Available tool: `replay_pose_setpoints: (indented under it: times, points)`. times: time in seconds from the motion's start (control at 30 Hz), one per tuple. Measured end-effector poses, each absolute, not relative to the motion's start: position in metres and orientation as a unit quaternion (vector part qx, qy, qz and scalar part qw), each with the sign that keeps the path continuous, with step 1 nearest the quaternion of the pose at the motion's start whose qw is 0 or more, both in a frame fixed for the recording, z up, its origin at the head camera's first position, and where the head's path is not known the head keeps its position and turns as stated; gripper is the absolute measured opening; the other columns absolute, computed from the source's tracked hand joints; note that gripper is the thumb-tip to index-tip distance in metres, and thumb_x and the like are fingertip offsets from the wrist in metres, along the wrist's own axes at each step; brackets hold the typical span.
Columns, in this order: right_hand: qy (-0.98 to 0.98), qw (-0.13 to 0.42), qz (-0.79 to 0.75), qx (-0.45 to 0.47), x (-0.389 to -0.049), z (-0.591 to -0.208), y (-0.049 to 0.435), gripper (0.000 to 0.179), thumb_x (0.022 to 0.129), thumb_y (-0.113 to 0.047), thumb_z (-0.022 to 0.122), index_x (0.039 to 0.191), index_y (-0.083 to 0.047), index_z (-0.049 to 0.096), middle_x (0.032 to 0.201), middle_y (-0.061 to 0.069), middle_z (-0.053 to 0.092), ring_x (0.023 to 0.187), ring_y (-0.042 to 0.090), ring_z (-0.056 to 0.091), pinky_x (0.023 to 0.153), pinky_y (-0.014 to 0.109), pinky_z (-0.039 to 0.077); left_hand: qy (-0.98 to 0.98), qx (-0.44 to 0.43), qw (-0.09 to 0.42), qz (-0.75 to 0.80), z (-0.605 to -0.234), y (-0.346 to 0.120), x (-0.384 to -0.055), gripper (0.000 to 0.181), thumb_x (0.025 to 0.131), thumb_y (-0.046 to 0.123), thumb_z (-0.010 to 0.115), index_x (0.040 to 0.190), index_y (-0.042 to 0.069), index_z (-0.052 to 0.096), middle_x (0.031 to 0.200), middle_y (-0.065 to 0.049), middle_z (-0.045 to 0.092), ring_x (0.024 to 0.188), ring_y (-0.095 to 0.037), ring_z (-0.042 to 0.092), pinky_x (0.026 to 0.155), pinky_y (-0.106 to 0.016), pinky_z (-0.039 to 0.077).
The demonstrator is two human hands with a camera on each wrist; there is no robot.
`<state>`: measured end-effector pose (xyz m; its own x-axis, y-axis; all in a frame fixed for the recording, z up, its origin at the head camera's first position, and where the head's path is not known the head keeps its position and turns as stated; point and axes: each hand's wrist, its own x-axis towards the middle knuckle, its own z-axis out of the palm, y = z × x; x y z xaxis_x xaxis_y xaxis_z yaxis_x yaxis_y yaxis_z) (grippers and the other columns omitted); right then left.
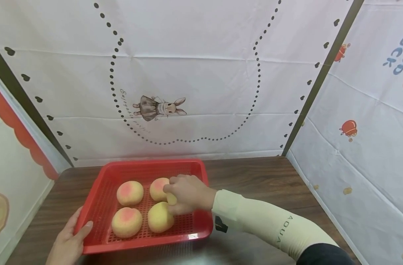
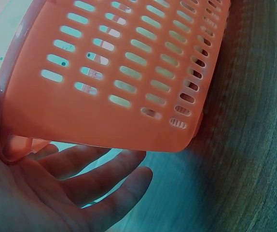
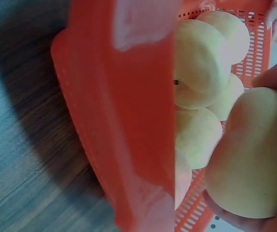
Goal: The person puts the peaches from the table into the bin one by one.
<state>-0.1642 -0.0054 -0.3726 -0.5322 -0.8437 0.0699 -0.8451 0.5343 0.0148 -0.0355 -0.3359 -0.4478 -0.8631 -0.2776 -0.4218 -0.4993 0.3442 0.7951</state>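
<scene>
A red plastic basket [image 1: 147,243] with slotted walls stands on the table, holding several yellow peaches with pink blush, among them a front-left peach [image 1: 126,222] and a yellower front-right peach [image 1: 160,217]. My left hand [image 1: 66,240] holds the basket's near left corner, thumb over the rim; in the left wrist view its other fingers extend below the basket wall [image 2: 85,113]. Over the basket's right half, my right hand [image 1: 189,193] grips another peach [image 3: 254,154] between thumb and fingers. In the head view the hand covers most of that peach.
The brown wooden table [image 1: 251,176] extends to both sides of the basket. A white printed cloth [image 1: 201,84] hangs behind it, and another printed cloth [image 1: 370,158] borders the right side. A small black object [image 1: 221,224] shows under the right sleeve.
</scene>
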Motion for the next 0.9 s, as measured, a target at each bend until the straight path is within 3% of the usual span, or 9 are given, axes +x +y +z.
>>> replay_pose_setpoints:
  times: [0.17, 0.27, 0.37, 0.43, 0.67, 0.9]
  points:
    - [-0.883, -0.04, 0.01, 0.467, -0.168, -0.375, -0.007, 0.026, 0.082, -0.044, 0.078, 0.096, -0.027, 0.064, 0.084, -0.01, 0.055, 0.073, 0.007, 0.053, 0.061, 0.023, 0.044, 0.81, -0.238, 0.108, 0.525, -0.447, -0.336, -0.035, 0.08, 0.111, 0.036, 0.045, 0.167, 0.015, -0.009, 0.16, -0.037, 0.029, 0.101, -0.014, 0.069, 0.077, -0.031, 0.064]
    - [-0.878, -0.058, -0.001, 0.476, -0.168, -0.378, -0.008, 0.027, 0.083, -0.044, 0.079, 0.097, -0.027, 0.064, 0.082, -0.012, 0.057, 0.075, 0.005, 0.054, 0.079, 0.024, 0.052, 0.808, -0.237, 0.11, 0.528, -0.446, -0.335, -0.035, 0.081, 0.111, 0.036, 0.046, 0.167, 0.015, -0.009, 0.161, -0.036, 0.028, 0.102, -0.015, 0.069, 0.079, -0.034, 0.065]
    - [-0.869, -0.062, -0.012, 0.491, -0.168, -0.38, -0.008, 0.027, 0.083, -0.046, 0.08, 0.096, -0.028, 0.064, 0.077, -0.015, 0.058, 0.077, 0.003, 0.053, 0.097, 0.025, 0.05, 0.811, -0.235, 0.11, 0.525, -0.446, -0.336, -0.035, 0.081, 0.111, 0.037, 0.046, 0.167, 0.015, -0.009, 0.161, -0.036, 0.028, 0.104, -0.017, 0.069, 0.081, -0.036, 0.065]
    - [-0.865, -0.064, -0.015, 0.497, -0.168, -0.381, -0.008, 0.028, 0.084, -0.048, 0.08, 0.094, -0.027, 0.064, 0.075, -0.016, 0.057, 0.078, 0.002, 0.053, 0.102, 0.025, 0.048, 0.813, -0.234, 0.109, 0.522, -0.446, -0.336, -0.035, 0.081, 0.111, 0.037, 0.046, 0.167, 0.015, -0.009, 0.161, -0.036, 0.028, 0.106, -0.019, 0.069, 0.083, -0.038, 0.065]
    - [-0.859, -0.13, 0.011, 0.494, -0.166, -0.381, -0.009, 0.029, 0.083, -0.047, 0.085, 0.09, -0.026, 0.065, 0.082, -0.013, 0.059, 0.079, 0.003, 0.053, 0.068, 0.015, 0.045, 0.813, -0.231, 0.111, 0.523, -0.446, -0.337, -0.035, 0.082, 0.111, 0.037, 0.046, 0.167, 0.015, -0.009, 0.16, -0.037, 0.029, 0.104, -0.018, 0.069, 0.082, -0.037, 0.065]
    - [-0.851, -0.165, -0.005, 0.499, -0.164, -0.384, -0.009, 0.028, 0.083, -0.047, 0.086, 0.09, -0.027, 0.067, 0.085, -0.013, 0.059, 0.081, 0.004, 0.054, 0.067, 0.016, 0.044, 0.812, -0.227, 0.112, 0.526, -0.445, -0.337, -0.034, 0.082, 0.111, 0.037, 0.046, 0.167, 0.015, -0.009, 0.161, -0.036, 0.028, 0.105, -0.017, 0.069, 0.083, -0.037, 0.065]
